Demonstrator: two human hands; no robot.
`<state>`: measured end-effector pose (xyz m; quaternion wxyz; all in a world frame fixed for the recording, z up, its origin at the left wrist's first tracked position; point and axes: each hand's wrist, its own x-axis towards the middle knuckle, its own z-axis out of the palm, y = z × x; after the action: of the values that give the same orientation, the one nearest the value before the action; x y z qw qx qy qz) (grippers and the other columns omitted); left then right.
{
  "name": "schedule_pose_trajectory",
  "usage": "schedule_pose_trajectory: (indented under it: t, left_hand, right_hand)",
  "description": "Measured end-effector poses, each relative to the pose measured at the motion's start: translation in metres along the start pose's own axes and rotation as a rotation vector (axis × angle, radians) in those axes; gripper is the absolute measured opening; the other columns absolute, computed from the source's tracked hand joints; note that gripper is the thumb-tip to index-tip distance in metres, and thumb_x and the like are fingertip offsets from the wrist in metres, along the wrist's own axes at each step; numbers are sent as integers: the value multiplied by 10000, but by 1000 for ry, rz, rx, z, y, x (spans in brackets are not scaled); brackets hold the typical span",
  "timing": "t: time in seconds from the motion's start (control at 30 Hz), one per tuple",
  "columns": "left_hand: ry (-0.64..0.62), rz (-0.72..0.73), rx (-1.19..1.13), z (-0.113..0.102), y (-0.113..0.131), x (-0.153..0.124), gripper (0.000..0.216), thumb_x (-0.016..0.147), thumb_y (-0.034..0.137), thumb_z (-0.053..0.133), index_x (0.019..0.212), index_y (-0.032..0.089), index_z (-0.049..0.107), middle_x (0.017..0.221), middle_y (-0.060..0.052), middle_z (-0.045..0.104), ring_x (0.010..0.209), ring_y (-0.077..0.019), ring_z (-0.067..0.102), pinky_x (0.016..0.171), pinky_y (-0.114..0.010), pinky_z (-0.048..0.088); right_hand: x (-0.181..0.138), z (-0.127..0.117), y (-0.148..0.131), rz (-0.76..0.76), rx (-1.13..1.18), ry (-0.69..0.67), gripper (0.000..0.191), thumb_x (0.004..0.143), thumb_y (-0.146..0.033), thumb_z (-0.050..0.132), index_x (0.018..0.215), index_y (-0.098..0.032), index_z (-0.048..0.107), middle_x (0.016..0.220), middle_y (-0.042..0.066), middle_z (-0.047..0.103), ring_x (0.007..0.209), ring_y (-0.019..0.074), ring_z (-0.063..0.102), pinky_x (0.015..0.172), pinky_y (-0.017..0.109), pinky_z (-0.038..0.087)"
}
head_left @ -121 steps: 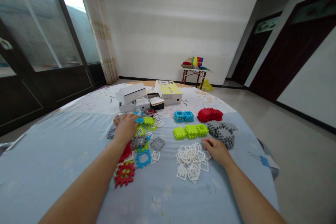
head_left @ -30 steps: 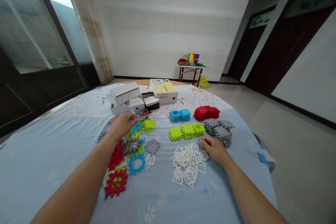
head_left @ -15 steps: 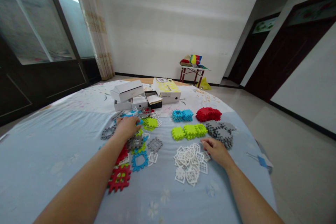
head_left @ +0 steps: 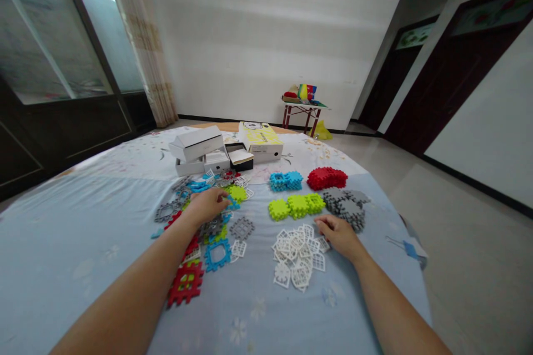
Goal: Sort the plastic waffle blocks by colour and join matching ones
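My left hand (head_left: pixel 207 203) lies on a mixed heap of flat toothed plastic tiles (head_left: pixel 208 222) in red, blue, green, grey and white, fingers curled over blue and green pieces; what it grips is hidden. My right hand (head_left: pixel 339 234) rests with fingers curled at the right edge of a pile of small white lattice tiles (head_left: pixel 296 255). Sorted stacks stand beyond: blue (head_left: pixel 285 180), red (head_left: pixel 327 177), lime green (head_left: pixel 296 206) and grey (head_left: pixel 346 204). A red frame tile (head_left: pixel 185 283) lies nearest me.
Everything sits on a light blue flowered cloth (head_left: pixel 83 244) over a round table. White boxes (head_left: pixel 196 150) and a yellow-topped box (head_left: pixel 260 140) stand at the far side. A small red-legged table (head_left: pixel 303 108) is against the wall; tiled floor drops off to the right.
My left hand has drawn back slightly toward me over the mixed heap, and more blue and grey tiles show beyond it. My right hand has stayed beside the white pile.
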<state>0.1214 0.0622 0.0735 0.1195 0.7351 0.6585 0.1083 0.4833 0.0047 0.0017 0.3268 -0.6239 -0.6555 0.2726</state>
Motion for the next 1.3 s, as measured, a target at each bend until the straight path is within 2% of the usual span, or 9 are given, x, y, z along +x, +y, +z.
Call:
schedule_pose_trajectory:
  t: [0.17, 0.27, 0.47, 0.67, 0.8, 0.97, 1.13, 1.3]
  left_hand:
    - [-18, -11, 70, 5, -3, -2, 514, 639, 527, 541, 1057, 232, 592, 920, -38, 670, 879, -234, 592, 803, -345, 377]
    - [2, -3, 105, 9, -6, 0, 614, 596, 499, 600, 1150, 244, 533, 940, -48, 666, 923, -260, 580, 833, -367, 366]
    - [7, 74, 179, 12, -7, 1, 497, 657, 344, 557, 1141, 231, 537, 947, -69, 660, 940, -251, 572, 823, -325, 384]
    - [49, 86, 149, 4, 0, -3, 546, 698, 352, 511, 1234, 258, 465, 896, -41, 662, 907, -239, 584, 816, -330, 378]
    - [43, 91, 9, -3, 15, 9, 506, 687, 431, 525, 1169, 277, 519, 852, -5, 648, 841, -201, 596, 759, -296, 393]
    - [79, 72, -88, 1, 47, 48, 573, 622, 491, 590, 1121, 218, 527, 866, -17, 646, 805, -192, 596, 679, -273, 404]
    - [38, -67, -10, 24, 80, 81, 597, 630, 504, 594, 1136, 201, 496, 1059, -85, 634, 1003, -248, 556, 815, -345, 378]
    - [-91, -69, 60, 40, 91, 92, 646, 549, 496, 659, 1089, 161, 545, 1153, -160, 589, 1081, -323, 512, 862, -427, 359]
  right_hand:
    - [0, 0, -1, -3, 4, 1, 350, 770, -405, 449, 897, -150, 653, 635, 10, 601, 528, 121, 520, 492, 226, 393]
    - [1, 0, 0, 0, 21, 2, 344, 765, -403, 455, 894, -154, 655, 634, 7, 600, 531, 121, 522, 486, 223, 391]
    - [2, 1, 1, -6, 38, -6, 331, 764, -389, 461, 890, -150, 655, 631, 6, 598, 534, 120, 521, 493, 223, 390]
    - [1, -1, -3, -29, 26, -3, 319, 768, -378, 460, 864, -148, 659, 650, 11, 606, 545, 121, 527, 510, 226, 393]
    - [2, -1, -4, -33, 22, -4, 309, 768, -373, 464, 852, -152, 661, 645, 10, 610, 551, 124, 533, 516, 227, 395]
    - [2, -1, -4, -39, 17, -4, 297, 773, -370, 463, 846, -160, 659, 649, 11, 612, 562, 126, 541, 525, 227, 401]
    - [1, -2, -6, -36, 19, -20, 289, 778, -363, 462, 842, -160, 656, 656, 12, 613, 565, 125, 539, 530, 228, 398]
    - [1, -3, -7, -25, 23, -32, 286, 777, -355, 464, 863, -163, 659, 668, 10, 620, 568, 122, 538, 535, 226, 395]
